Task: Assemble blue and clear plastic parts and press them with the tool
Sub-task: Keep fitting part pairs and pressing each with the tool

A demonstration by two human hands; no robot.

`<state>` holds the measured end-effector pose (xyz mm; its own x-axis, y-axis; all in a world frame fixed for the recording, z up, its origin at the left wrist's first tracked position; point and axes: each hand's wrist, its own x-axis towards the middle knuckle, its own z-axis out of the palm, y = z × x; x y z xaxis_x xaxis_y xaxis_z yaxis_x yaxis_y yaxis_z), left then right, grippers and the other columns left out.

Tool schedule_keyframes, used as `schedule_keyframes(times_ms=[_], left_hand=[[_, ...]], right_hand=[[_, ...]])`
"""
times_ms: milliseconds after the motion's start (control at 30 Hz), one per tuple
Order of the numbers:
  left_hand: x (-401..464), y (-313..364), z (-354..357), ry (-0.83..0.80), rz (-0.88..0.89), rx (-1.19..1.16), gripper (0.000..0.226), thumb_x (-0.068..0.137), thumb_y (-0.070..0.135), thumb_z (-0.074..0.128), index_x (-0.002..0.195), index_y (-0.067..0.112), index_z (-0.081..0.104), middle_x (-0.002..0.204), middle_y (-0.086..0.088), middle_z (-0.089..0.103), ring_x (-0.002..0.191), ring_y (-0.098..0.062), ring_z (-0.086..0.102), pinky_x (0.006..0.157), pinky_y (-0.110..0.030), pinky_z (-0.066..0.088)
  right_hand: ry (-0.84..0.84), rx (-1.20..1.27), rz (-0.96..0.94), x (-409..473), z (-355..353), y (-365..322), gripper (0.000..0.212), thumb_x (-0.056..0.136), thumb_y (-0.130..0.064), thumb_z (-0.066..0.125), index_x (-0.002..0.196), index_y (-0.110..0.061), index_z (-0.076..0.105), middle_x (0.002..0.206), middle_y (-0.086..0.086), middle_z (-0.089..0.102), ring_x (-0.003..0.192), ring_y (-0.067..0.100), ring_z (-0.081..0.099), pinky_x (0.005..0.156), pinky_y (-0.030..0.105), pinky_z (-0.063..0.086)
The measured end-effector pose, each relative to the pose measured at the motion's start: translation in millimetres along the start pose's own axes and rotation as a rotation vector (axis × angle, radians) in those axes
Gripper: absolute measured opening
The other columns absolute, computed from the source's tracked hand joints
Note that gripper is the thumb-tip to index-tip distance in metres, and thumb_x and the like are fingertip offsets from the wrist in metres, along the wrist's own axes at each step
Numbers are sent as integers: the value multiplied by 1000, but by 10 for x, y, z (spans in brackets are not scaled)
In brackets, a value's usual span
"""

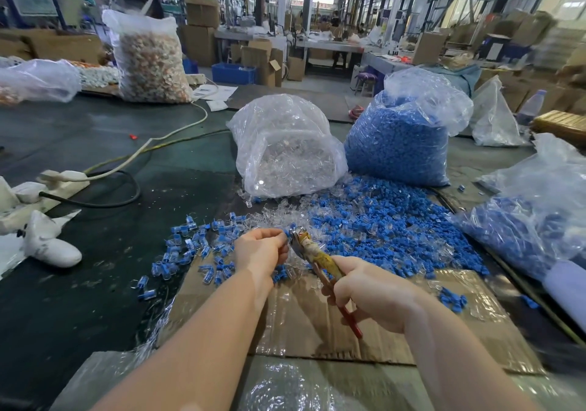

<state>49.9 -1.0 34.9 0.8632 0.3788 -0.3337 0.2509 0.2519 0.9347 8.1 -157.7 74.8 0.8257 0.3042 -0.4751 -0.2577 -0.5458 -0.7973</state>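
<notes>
Item 1. Left hand (260, 252): fingers curled, grip pinching a small blue part (288, 232) at the fingertips, held up against the head of the tool; whether a clear piece is already fitted to it cannot be told, the spot being small and blurred.

Item 2. Right hand (369, 291): grip wrapped round the handles of the pliers (312, 253), red handle ends showing below the palm, taped yellowish shank, metal head pointing up-left and touching the pinched part.

Item 3. Sheet of cardboard (317, 321), flat on the table (95, 283), beneath both hands.

Item 4. Loose heap of blue parts (380, 229), spread right of the hands and up to the bags, mixed with loose clear parts (276, 214).

Item 5. Scatter of assembled blue-and-clear pieces (196, 245), left of the left hand, partly on the cardboard edge.

Item 6. Bag of clear parts (285, 147), open, standing behind the heap; bag of blue parts (399, 144) just beside it to the right.

Item 7. Third bag holding blue pieces (532, 220), far right.

Item 8. Power strip with cables (63, 182), left side of table; white shoe (50, 245) near it.
</notes>
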Motion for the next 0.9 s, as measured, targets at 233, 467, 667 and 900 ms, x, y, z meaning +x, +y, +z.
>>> schedule_keyframes(times_ms=[233, 467, 667, 900], left_hand=[[-2, -43, 27, 12, 6, -2, 12, 84, -3, 61, 81, 8, 65, 70, -7, 64, 60, -13, 59, 49, -18, 49], [-23, -61, 42, 31, 21, -6, 14, 85, -2, 61, 79, 10, 65, 72, -6, 64, 61, -12, 60, 58, -20, 53], [-14, -87, 28, 37, -11, -24, 13, 86, 0, 60, 83, 12, 65, 81, -8, 66, 65, -13, 62, 58, -21, 52], [-23, -54, 6, 84, 38, -51, 21, 87, -1, 57, 77, 17, 63, 78, -4, 66, 73, -16, 63, 63, -25, 52]], right_hand=[[2, -32, -47, -16, 51, -8, 38, 79, 10, 37, 91, -22, 55, 88, 9, 42, 81, 23, 39, 62, 31, 36], [91, -112, -138, -23, 122, -11, 43, 81, -2, 42, 58, -35, 56, 54, -6, 48, 58, 18, 41, 55, 32, 37], [115, -21, -89, 40, 131, 78, 33, 79, 8, 43, 86, -21, 56, 69, 3, 46, 57, 15, 38, 55, 30, 33], [262, 123, -131, 73, 186, 142, 75, 72, 14, 57, 136, -23, 45, 105, 6, 52, 43, 0, 47, 46, 18, 40]])
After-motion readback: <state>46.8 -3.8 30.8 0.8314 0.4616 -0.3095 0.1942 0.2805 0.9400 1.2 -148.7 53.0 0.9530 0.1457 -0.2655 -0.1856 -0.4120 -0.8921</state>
